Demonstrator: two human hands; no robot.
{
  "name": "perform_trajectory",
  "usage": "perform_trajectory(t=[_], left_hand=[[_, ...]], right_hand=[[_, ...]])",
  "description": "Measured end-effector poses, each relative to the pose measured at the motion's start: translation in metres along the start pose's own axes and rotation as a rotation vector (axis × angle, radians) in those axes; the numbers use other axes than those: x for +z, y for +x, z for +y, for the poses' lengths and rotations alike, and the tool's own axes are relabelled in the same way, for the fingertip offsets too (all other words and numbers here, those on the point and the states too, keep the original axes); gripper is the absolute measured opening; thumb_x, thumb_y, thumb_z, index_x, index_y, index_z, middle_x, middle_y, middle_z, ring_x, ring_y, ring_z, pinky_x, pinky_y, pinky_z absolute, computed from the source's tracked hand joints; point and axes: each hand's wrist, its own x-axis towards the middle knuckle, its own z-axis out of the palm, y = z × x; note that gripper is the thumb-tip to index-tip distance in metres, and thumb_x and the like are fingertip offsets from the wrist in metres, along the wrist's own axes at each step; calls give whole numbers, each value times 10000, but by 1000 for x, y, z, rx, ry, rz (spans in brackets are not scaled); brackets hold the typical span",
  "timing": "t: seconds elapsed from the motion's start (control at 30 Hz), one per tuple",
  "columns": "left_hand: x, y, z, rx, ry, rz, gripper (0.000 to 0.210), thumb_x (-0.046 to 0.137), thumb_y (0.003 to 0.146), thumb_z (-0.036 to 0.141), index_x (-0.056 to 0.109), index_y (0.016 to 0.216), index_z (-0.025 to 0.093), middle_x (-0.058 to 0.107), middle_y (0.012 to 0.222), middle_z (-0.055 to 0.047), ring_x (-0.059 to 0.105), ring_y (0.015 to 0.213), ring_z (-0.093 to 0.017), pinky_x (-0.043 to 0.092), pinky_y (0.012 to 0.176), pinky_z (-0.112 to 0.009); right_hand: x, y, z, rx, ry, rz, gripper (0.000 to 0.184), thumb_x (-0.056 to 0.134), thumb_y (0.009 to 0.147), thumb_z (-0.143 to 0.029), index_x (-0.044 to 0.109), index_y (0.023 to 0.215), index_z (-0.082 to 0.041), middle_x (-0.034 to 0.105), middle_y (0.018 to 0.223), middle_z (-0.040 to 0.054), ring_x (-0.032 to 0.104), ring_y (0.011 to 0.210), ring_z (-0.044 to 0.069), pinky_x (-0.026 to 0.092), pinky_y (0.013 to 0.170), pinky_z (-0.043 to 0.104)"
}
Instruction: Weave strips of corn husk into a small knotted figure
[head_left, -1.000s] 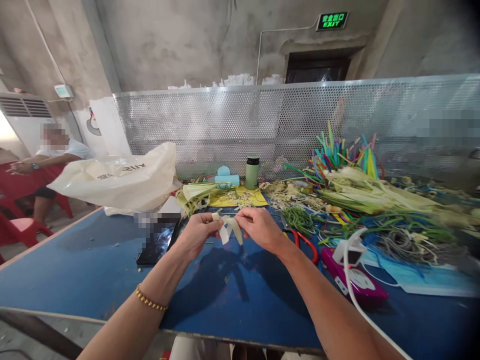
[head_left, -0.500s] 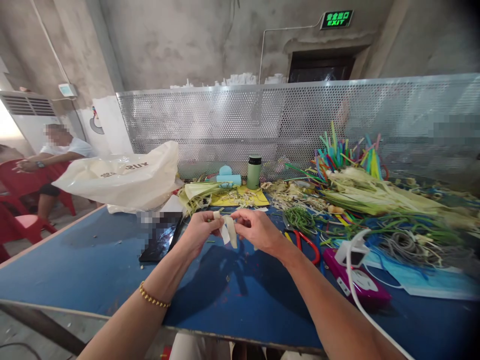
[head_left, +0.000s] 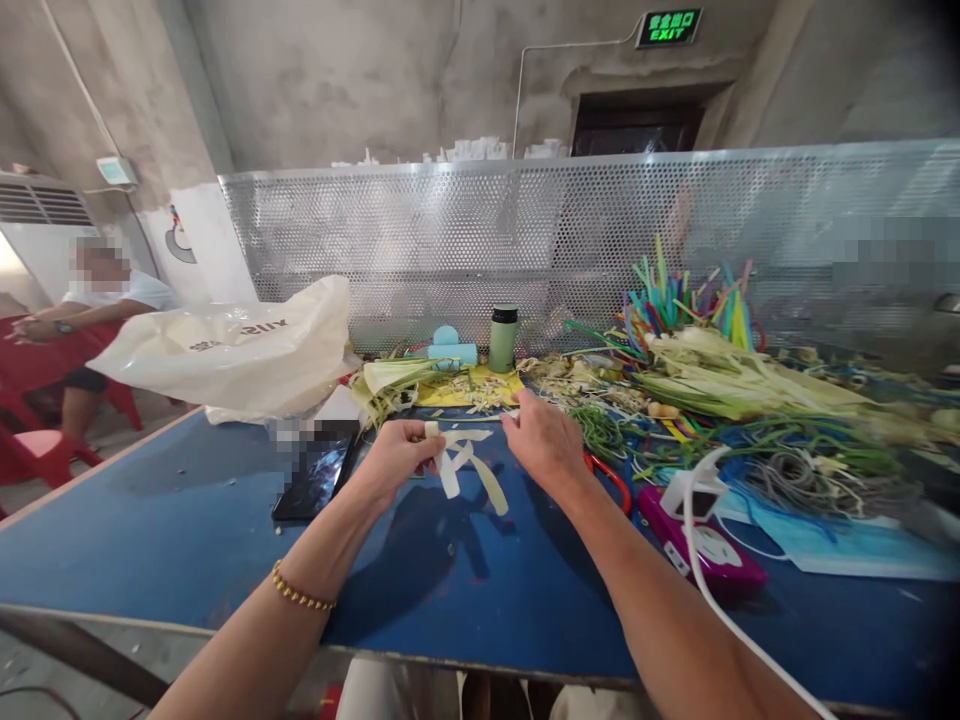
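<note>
My left hand (head_left: 401,462) is closed in a pinch on several pale corn husk strips (head_left: 493,487), which cross each other and hang out to the right above the blue table. My right hand (head_left: 549,438) is apart from them, reaching low over the table. Its thumb and forefinger come together at a small whitish piece, too small to name. Close by my right wrist lie scissors with red handles (head_left: 619,482), partly hidden by the arm. Beyond both hands, husk scraps cover a yellow sheet (head_left: 512,381).
Corn husks (head_left: 750,380), green strands (head_left: 598,430) and coloured strips crowd the right. A purple power strip (head_left: 724,560) with a white cable stands there. To the left are a black tablet (head_left: 319,475) and a plastic bag (head_left: 225,350). A green bottle (head_left: 502,340) stands behind. Another person sits far left.
My right hand has let go of the strips and moved right and slightly away, to the table. The strips now fan out from my left hand. The view has shifted slightly.
</note>
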Motion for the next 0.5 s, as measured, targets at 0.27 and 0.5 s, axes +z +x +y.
perform_trajectory(t=[0.27, 0.5], left_hand=[[0, 2, -3, 31, -87, 36, 283, 697, 695, 378, 574, 588, 147, 568, 490, -12, 469, 469, -101, 351, 500, -241], [2, 1, -5, 36, -122, -12, 292, 730, 684, 401, 662, 741, 122, 588, 538, -7, 489, 490, -102, 351, 501, -234]], right_hand=[[3, -9, -18, -220, 263, -292, 435, 399, 961, -329, 613, 617, -171, 676, 703, 78, 599, 697, 171, 350, 628, 270], [16, -17, -23, 109, 1068, -674, 318, 560, 853, -315, 577, 582, -150, 578, 546, 4, 515, 515, 109, 368, 545, 241]])
